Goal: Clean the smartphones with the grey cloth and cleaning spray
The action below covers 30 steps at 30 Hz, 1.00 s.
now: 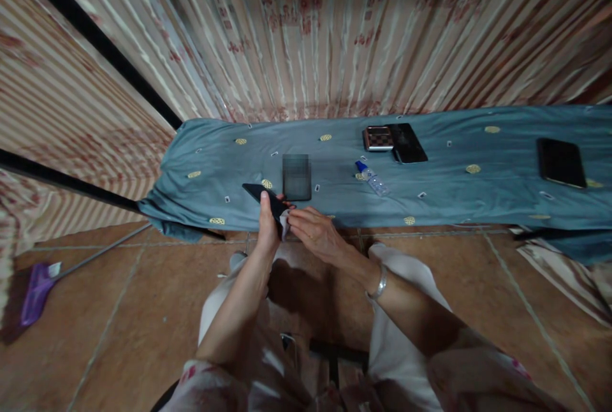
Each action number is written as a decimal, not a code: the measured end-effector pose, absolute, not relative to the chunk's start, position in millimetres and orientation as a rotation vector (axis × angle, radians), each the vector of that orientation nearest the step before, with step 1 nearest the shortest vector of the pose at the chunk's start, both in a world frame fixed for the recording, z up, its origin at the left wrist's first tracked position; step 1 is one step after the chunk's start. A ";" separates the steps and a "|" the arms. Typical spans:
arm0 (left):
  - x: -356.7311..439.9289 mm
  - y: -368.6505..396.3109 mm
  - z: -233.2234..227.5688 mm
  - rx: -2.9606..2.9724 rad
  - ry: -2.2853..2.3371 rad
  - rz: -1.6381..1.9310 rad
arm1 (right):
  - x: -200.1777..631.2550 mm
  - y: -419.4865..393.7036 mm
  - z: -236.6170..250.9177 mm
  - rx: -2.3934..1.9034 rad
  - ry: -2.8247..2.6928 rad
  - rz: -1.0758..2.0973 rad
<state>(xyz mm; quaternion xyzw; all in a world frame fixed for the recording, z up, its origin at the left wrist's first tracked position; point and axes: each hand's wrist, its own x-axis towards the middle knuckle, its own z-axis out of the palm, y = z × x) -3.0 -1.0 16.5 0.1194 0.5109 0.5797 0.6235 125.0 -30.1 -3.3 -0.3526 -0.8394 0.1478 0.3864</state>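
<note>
My left hand [269, 224] is closed around a thin, dark, flat device [261, 196], perhaps a phone or small tablet, which it holds tilted at the bench's near edge. A white cloth or tissue [284, 224] is pinched in the fingers of my right hand [315, 233] and pressed against the device's lower right end. Just beyond my hands lies a dark rectangular tablet-like thing [297, 189], its upper part blurred out. Farther right, a small clear bottle [375, 182] with a blue cap rests on its side.
A blue-green cloth [335, 144] covers the long bench. Toward the back are a brown checkered case [379, 138] and a black tablet-like slab [408, 143]; another dark slab [561, 162] lies far right. Curtains [306, 36] hang behind. A purple broom [38, 294] is on the tiled floor.
</note>
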 end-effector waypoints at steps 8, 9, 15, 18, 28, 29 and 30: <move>-8.4 1.3 30.9 0.259 1.143 1.349 | 130.6 -23.8 -14.9 -0.964 -2.156 0.178; -8.7 1.6 33.1 0.257 1.140 1.357 | 131.5 -22.9 -16.0 -0.981 -2.156 0.159; -8.8 1.3 33.9 0.244 1.130 1.372 | 133.4 -21.8 -16.0 -1.014 -2.190 0.108; -9.2 0.0 30.0 0.287 1.134 1.390 | 133.2 -23.2 -12.7 -0.985 -2.246 0.076; -4.5 -1.1 24.5 0.355 1.177 1.412 | 130.9 -30.3 -0.3 -0.938 -2.260 0.023; -4.0 -0.8 23.5 0.353 1.181 1.409 | 130.5 -31.0 0.5 -0.936 -2.258 0.033; -3.7 -0.4 22.4 0.349 1.189 1.406 | 130.2 -31.7 1.1 -0.934 -2.254 0.043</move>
